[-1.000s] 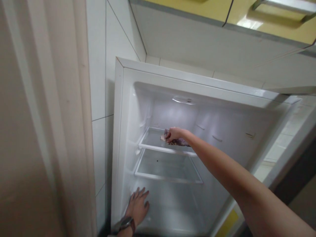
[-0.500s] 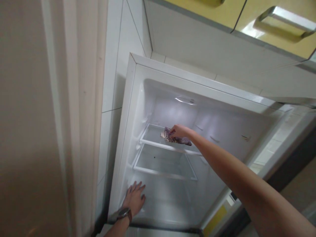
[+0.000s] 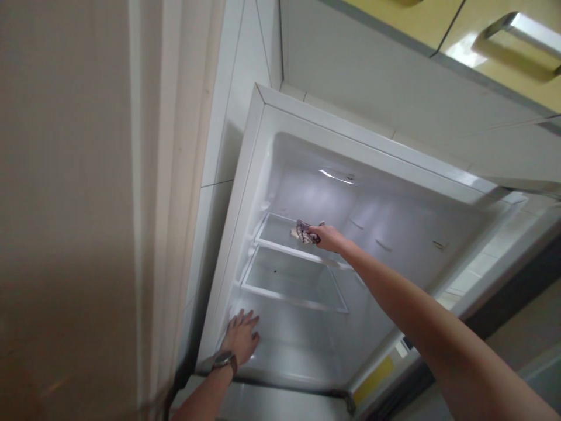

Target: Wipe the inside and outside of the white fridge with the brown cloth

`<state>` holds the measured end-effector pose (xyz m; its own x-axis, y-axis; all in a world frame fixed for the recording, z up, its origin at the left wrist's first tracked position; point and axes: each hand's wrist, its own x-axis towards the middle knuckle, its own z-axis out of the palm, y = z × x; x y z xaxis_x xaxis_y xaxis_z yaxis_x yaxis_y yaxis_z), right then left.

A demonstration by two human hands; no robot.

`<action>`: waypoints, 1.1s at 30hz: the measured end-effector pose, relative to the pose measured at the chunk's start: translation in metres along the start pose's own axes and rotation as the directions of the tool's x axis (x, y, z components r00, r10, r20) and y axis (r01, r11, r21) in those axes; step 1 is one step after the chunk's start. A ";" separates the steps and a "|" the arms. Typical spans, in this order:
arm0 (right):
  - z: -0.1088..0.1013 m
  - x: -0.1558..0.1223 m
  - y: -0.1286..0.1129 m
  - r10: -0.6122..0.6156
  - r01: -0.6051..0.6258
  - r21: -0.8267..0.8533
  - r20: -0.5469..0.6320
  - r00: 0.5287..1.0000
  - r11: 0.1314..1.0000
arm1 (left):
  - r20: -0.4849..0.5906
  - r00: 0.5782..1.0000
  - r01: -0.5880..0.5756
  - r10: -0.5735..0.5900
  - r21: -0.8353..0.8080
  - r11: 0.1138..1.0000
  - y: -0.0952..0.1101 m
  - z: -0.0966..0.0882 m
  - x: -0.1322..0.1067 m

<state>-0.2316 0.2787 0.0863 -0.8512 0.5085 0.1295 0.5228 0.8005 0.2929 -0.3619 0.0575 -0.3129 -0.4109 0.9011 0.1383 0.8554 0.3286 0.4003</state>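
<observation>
An open white fridge (image 3: 245, 193) shows a lit interior with bare shelves. My right hand (image 3: 329, 237) reaches deep inside and grips a patterned purple cloth (image 3: 304, 232), which lies on the top glass shelf (image 3: 276, 229). A second glass shelf (image 3: 289, 280) sits just below it. My left hand (image 3: 242, 338), with a watch on the wrist, rests flat with fingers spread on the fridge floor near the left wall.
A beige door frame (image 3: 166, 175) fills the left side. White wall tiles (image 3: 236, 70) stand beside the fridge. Yellow cabinets with a metal handle (image 3: 512, 29) hang above. The fridge door (image 3: 495, 275) stands open at the right.
The view has shifted, so the fridge sits further right. My right hand and the cloth sit a little further back on the top shelf. My left hand stays flat.
</observation>
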 end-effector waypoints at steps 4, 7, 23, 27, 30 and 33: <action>-0.008 0.010 -0.003 0.188 -0.151 0.240 -0.138 0.972 0.959 | 0.000 1.000 0.003 -0.003 -0.017 1.000 0.000 0.000 -0.001; -0.021 0.019 0.002 0.357 -0.218 0.613 -0.113 0.927 0.759 | 0.006 1.000 0.009 -0.008 -0.028 1.000 0.001 -0.002 -0.002; 0.009 0.018 -0.010 0.147 -0.122 0.337 -0.051 0.988 0.934 | -0.004 1.000 -0.004 0.004 -0.010 1.000 -0.003 0.003 0.000; 0.017 0.033 -0.031 0.141 -0.134 0.280 -0.006 0.990 0.951 | -0.009 1.000 -0.004 0.004 -0.008 1.000 -0.002 0.002 -0.001; 0.021 0.047 -0.031 0.268 -0.152 0.393 -0.261 0.927 0.907 | -0.009 1.000 -0.003 0.003 -0.015 1.000 -0.003 0.003 -0.001; 0.020 0.061 -0.024 0.368 -0.059 0.613 -0.393 0.843 0.788 | -0.027 1.000 -0.005 0.005 -0.026 1.000 -0.004 0.005 -0.001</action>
<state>-0.2955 0.2967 0.0678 -0.5427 0.5986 0.5892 0.4897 0.7954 -0.3571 -0.3629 0.0572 -0.3193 -0.4153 0.8947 0.1647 0.8492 0.3163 0.4229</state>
